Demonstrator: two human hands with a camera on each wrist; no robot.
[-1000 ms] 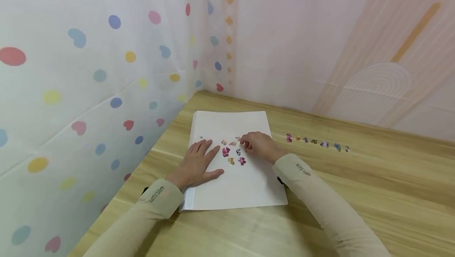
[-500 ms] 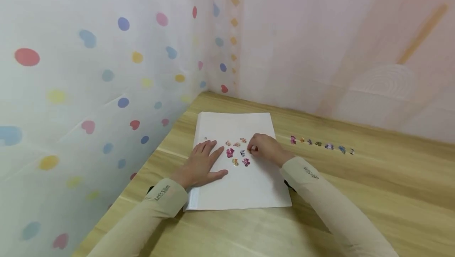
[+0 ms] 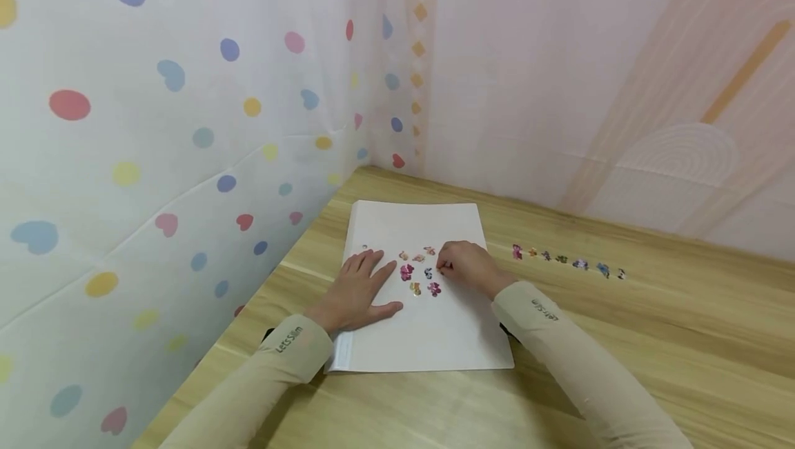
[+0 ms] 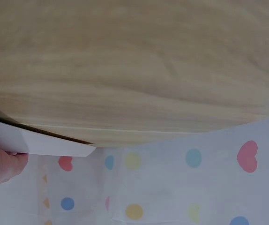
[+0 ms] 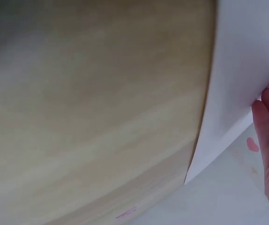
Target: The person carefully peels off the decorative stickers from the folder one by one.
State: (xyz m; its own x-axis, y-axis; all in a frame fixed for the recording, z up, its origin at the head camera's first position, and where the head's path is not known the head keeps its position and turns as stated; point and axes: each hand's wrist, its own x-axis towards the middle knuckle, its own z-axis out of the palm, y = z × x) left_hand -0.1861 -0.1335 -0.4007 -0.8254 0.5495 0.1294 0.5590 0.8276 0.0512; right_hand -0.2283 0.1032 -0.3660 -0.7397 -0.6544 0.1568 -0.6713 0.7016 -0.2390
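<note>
A white folder (image 3: 428, 338) lies on the wooden table. On its cover is a cluster of small, shiny butterfly-like stickers, among them a magenta one (image 3: 406, 272), a blue one (image 3: 428, 273) and a yellow one (image 3: 415, 289). My left hand (image 3: 357, 297) rests flat on the folder's left part, fingers spread, left of the cluster. Just right of the blue sticker, my right hand (image 3: 468, 266) pinches a small reddish sticker (image 3: 439, 270) down at the cover, mostly hidden by the fingertips. In the right wrist view the right fingers (image 5: 265, 126) meet the white surface.
A row of several more stickers (image 3: 580, 265) lies on the table (image 3: 621, 325) right of the folder. A tiny sticker (image 3: 364, 247) sits near the folder's left edge. A dotted curtain (image 3: 205, 90) borders the table's left side, and a pink curtain (image 3: 528, 90) its back.
My right hand has come down from the cluster's upper right to beside the blue sticker, uncovering the upper peach sticker. My left hand stays put; the head view has shifted slightly.
</note>
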